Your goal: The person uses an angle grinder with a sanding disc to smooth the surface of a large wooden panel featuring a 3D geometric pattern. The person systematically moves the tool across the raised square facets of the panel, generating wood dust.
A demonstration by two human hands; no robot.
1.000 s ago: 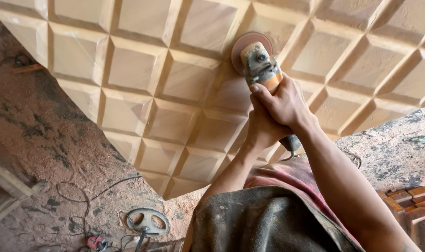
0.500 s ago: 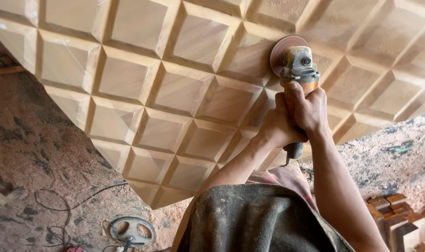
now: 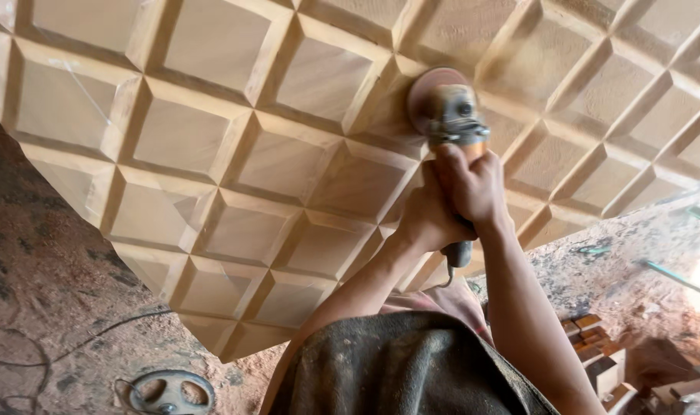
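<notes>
A large pale wooden panel (image 3: 212, 138) carved into a grid of sunken squares fills the upper view. An angle grinder (image 3: 451, 115) with a round reddish sanding disc presses against one of the panel's raised ridges. My right hand (image 3: 473, 184) wraps the grinder's body from above. My left hand (image 3: 425, 219) grips the same body just below and left of the right hand. The grinder's tail end and cord (image 3: 456, 257) stick out under my hands. A dusty dark cloth (image 3: 404, 369) covers my lap below.
Sawdust covers the ground (image 3: 43, 292) on the left, where a dark cable (image 3: 96, 338) runs and a round metal wheel (image 3: 169, 392) lies. Small wooden blocks (image 3: 596, 346) are piled at lower right. A dusty surface (image 3: 642, 269) lies beyond them.
The grinder and both hands have moved left along the panel, and the view has shifted so that the wheel on the ground sits lower and further left.
</notes>
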